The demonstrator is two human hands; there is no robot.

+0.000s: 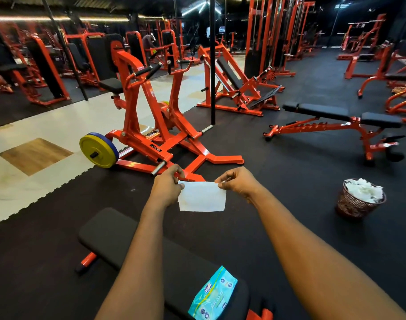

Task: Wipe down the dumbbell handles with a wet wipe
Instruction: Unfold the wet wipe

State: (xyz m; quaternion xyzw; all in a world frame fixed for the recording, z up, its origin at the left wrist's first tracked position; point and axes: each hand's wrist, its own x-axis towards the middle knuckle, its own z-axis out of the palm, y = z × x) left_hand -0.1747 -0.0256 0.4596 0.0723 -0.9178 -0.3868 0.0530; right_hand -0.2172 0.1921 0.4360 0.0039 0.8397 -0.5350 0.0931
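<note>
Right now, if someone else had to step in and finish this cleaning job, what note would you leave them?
Left hand: pinches the wet wipe at its upper left corner.
Right hand: pinches the upper right corner, so the wipe hangs spread flat between both hands.
Pack of wipes: lies on the black bench just below the arms.
Basket: on the floor to the right, holding crumpled white sheets.
Done: one wipe is out and unfolded.
Left: no dumbbells are in view. Find them, then wipe each handle.
</note>
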